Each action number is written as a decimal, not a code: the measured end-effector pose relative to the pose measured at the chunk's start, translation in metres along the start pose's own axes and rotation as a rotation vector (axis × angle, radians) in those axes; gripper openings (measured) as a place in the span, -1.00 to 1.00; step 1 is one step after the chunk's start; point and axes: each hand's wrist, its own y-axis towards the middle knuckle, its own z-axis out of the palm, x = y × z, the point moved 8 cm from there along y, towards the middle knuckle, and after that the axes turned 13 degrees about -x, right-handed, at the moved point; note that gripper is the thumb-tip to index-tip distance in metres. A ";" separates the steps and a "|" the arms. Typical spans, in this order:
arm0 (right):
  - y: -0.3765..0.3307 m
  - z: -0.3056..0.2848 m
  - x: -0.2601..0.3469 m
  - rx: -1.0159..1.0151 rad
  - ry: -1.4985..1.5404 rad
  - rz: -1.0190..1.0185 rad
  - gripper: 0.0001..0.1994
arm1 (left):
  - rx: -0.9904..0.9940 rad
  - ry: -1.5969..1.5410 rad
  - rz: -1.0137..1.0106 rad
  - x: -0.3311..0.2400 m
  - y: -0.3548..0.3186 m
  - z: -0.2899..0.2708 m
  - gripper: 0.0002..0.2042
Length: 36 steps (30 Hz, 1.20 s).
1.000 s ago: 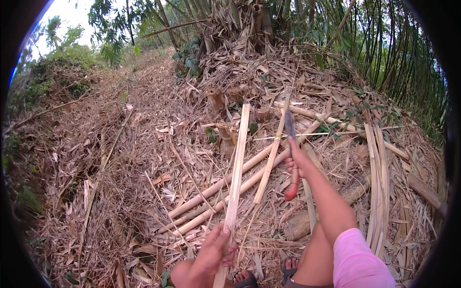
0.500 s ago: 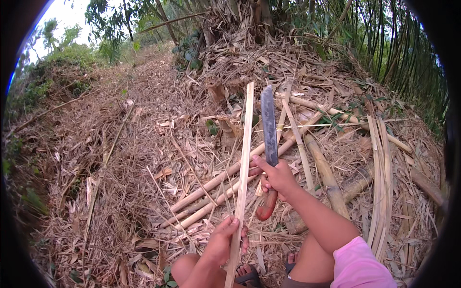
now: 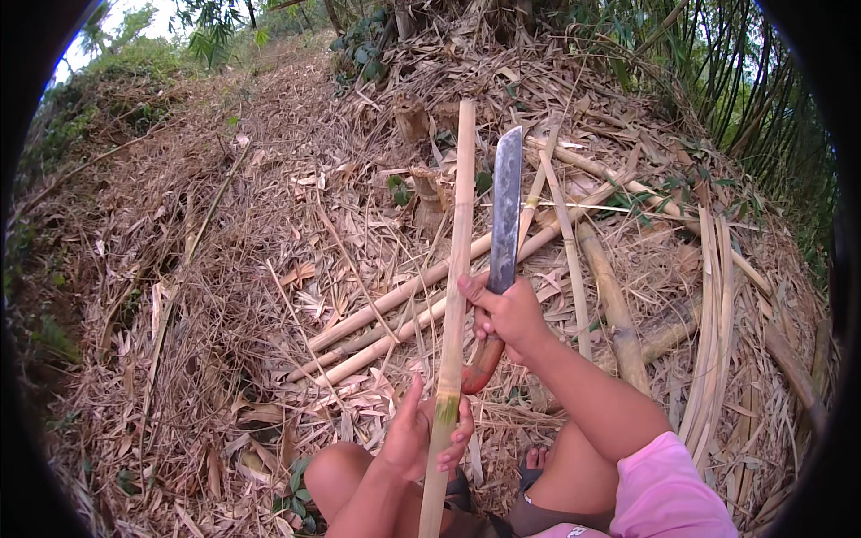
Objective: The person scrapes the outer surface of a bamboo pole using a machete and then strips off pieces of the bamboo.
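Note:
A long split bamboo strip (image 3: 461, 224) stands nearly upright in front of me, its broad face showing a greenish band at a joint low down. My left hand (image 3: 413, 438) is wrapped loosely around its lower part near that band, thumb raised, fingers curling out on the right side. In my right hand (image 3: 515, 321) is a machete (image 3: 507, 206), gripped where the dark blade meets the reddish-brown curved handle. The blade points up and runs beside the strip with a narrow gap. The right thumb reaches the strip's edge, and the handle's end sits close to it.
Bamboo poles (image 3: 395, 309) lie crosswise on dry leaf litter ahead. Thicker poles (image 3: 614, 309) are at the right, beside a bundle of pale split strips (image 3: 708, 332). Cut stumps (image 3: 430, 202) stand beyond. My bent knees (image 3: 339, 475) are close below my hands.
The bamboo strip has turned, showing a broader face and the greenish joint, and reaches higher. My left thumb has lifted off it. The machete has shifted slightly, its handle closer to the strip.

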 end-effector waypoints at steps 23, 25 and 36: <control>-0.073 0.062 -0.010 0.325 -1.109 -1.069 -0.29 | -0.423 0.342 0.421 -0.029 -0.005 -0.065 -0.58; -0.075 0.063 -0.008 0.334 -1.095 -1.128 -0.28 | -0.609 0.643 0.653 -0.034 -0.015 -0.064 -0.66; -0.064 0.062 -0.006 0.354 -1.094 -1.339 -0.31 | -0.735 1.068 1.019 -0.045 -0.025 -0.041 -0.65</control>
